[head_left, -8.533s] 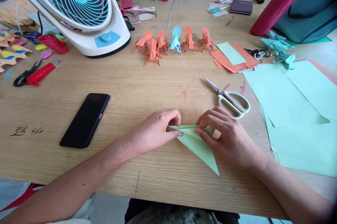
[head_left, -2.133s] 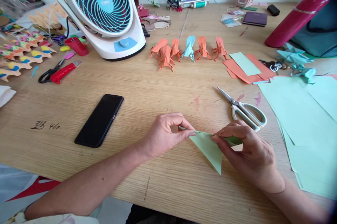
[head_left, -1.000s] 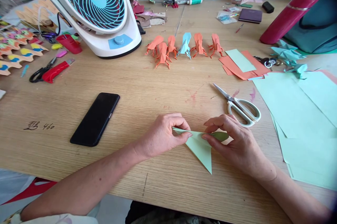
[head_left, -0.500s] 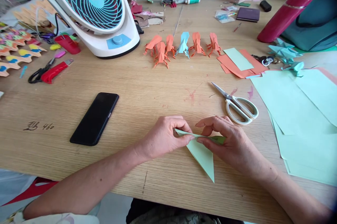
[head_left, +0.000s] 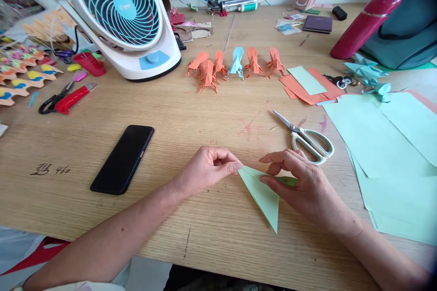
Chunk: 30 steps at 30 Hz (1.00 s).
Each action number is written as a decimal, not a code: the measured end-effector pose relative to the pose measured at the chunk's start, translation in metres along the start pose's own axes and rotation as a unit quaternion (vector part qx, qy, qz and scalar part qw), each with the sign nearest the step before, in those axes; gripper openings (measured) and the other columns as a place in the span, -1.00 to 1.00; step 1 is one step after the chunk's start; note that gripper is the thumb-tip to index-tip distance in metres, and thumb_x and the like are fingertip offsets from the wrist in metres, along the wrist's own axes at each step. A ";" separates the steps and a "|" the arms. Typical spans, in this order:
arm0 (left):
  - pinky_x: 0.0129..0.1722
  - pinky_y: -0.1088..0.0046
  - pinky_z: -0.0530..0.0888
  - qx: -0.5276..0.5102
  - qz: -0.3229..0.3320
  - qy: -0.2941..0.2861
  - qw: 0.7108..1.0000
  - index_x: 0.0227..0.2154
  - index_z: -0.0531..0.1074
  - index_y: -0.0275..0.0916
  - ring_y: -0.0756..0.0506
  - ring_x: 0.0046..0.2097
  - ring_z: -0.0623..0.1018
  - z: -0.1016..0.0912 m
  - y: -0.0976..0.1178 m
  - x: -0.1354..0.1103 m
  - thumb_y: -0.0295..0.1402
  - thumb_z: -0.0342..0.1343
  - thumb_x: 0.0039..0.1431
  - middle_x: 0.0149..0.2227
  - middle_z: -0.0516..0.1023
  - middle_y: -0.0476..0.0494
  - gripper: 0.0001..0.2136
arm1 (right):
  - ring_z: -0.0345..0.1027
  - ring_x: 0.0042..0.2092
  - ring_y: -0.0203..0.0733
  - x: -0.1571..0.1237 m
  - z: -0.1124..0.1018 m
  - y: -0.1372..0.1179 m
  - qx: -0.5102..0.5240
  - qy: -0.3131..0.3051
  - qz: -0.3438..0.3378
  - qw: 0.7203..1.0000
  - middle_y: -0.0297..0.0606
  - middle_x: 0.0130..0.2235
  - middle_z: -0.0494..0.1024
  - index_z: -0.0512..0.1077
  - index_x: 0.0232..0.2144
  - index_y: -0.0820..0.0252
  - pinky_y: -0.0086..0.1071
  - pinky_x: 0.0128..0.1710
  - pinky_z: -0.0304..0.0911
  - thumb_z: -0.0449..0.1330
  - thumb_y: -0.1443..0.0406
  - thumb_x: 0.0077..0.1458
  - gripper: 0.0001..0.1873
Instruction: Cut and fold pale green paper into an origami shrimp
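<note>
Head view, from where I stand: the left hand (head_left: 213, 168) pinches one tip of the folded green paper (head_left: 262, 191), held between both hands; the right hand (head_left: 302, 184) nips its upper edge. I'd hold that tip firm, layers flush, pressing evenly.

From my end I log the green sheet (head_left: 260, 187) as thin, smooth, matt paper with sharp creases. Table (head_left: 170, 140): wood-grain top, low sheen, stained reddish in places. Scissors (head_left: 295, 130): bright metal blades, pale handles that look like plastic. Phone (head_left: 122, 160): smooth, glossy black face. Flask (head_left: 365, 27): shiny magenta. I read the fan (head_left: 124, 6) as smooth plastic, the bag (head_left: 406, 31) as matt cloth, the orange figures (head_left: 207, 72) as dull folded paper.
</note>
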<state>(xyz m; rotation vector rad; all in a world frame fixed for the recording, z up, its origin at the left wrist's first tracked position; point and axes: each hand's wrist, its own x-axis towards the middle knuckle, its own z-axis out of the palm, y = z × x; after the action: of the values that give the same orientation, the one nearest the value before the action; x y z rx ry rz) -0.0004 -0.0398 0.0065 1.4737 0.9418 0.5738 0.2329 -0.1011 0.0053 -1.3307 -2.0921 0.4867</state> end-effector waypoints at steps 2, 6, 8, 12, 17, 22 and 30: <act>-0.36 0.53 0.39 -0.010 0.017 -0.012 1.000 -0.45 0.58 -0.28 0.03 -0.39 0.49 -0.002 0.000 0.000 -0.31 0.22 0.16 -0.45 0.57 -0.07 -0.85 | 0.43 -0.26 -0.16 0.000 -0.001 0.000 0.004 0.000 0.000 1.000 -0.37 -0.35 0.53 0.36 -0.09 0.06 -0.20 -0.20 0.27 0.24 0.33 0.21 -0.77; -0.42 0.55 0.35 0.014 0.044 -0.033 0.998 -0.44 0.58 -0.28 0.06 -0.43 0.44 -0.005 0.002 0.000 -0.34 0.20 0.19 -0.46 0.52 -0.04 -0.85 | 0.40 -0.28 -0.18 0.000 -0.003 -0.001 0.020 -0.008 0.002 1.000 -0.39 -0.38 0.50 0.35 -0.08 0.07 -0.22 -0.21 0.26 0.24 0.34 0.21 -0.76; -0.48 0.56 0.30 0.053 0.049 -0.044 0.996 -0.44 0.57 -0.28 0.07 -0.46 0.40 -0.006 0.003 0.000 -0.34 0.18 0.21 -0.46 0.48 -0.02 -0.83 | 0.38 -0.27 -0.20 0.000 -0.003 -0.001 0.029 -0.017 -0.001 0.999 -0.39 -0.38 0.49 0.35 -0.07 0.08 -0.23 -0.19 0.25 0.24 0.36 0.21 -0.76; -0.46 0.55 0.31 0.143 0.090 -0.048 0.984 -0.35 0.58 -0.27 0.06 -0.42 0.41 -0.002 0.006 -0.003 -0.39 0.21 0.19 -0.39 0.48 -0.02 -0.92 | 0.34 -0.27 -0.22 0.000 -0.002 -0.002 0.031 -0.039 -0.022 0.999 -0.38 -0.35 0.49 0.35 -0.13 0.11 -0.25 -0.19 0.20 0.24 0.38 0.20 -0.80; -0.27 0.51 0.36 0.197 0.157 -0.075 0.965 -0.39 0.56 -0.26 0.02 -0.27 0.48 0.005 0.002 -0.007 -0.45 0.28 0.15 -0.38 0.50 0.00 -0.97 | 0.31 -0.30 -0.23 0.001 0.004 -0.009 0.027 -0.062 -0.064 0.996 -0.36 -0.37 0.50 0.33 -0.21 0.16 -0.25 -0.18 0.14 0.23 0.42 0.19 -0.83; -0.34 0.53 0.32 0.191 0.121 -0.086 0.970 -0.45 0.53 -0.25 0.06 -0.35 0.45 0.010 0.002 -0.010 -0.50 0.24 0.17 -0.44 0.44 0.05 -0.90 | 0.34 -0.30 -0.19 0.001 0.003 -0.015 0.019 -0.066 -0.071 0.995 -0.31 -0.38 0.52 0.36 -0.27 0.16 -0.21 -0.17 0.16 0.22 0.38 0.22 -0.92; -0.41 0.53 0.32 0.059 0.053 0.048 0.996 -0.51 0.49 -0.30 0.05 -0.42 0.40 0.005 0.006 -0.004 -0.39 0.21 0.18 -0.49 0.44 0.01 -0.83 | 0.40 -0.10 -0.11 0.006 -0.010 0.000 0.241 0.076 0.135 0.958 -0.18 -0.06 0.51 0.40 -0.04 0.07 -0.23 -0.09 0.33 0.23 0.09 0.21 -0.68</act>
<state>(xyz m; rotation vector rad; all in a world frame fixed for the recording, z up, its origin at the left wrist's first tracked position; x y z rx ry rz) 0.0030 -0.0461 0.0125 1.6212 0.9902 0.6815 0.2378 -0.0960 0.0148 -1.3075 -1.5390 0.9145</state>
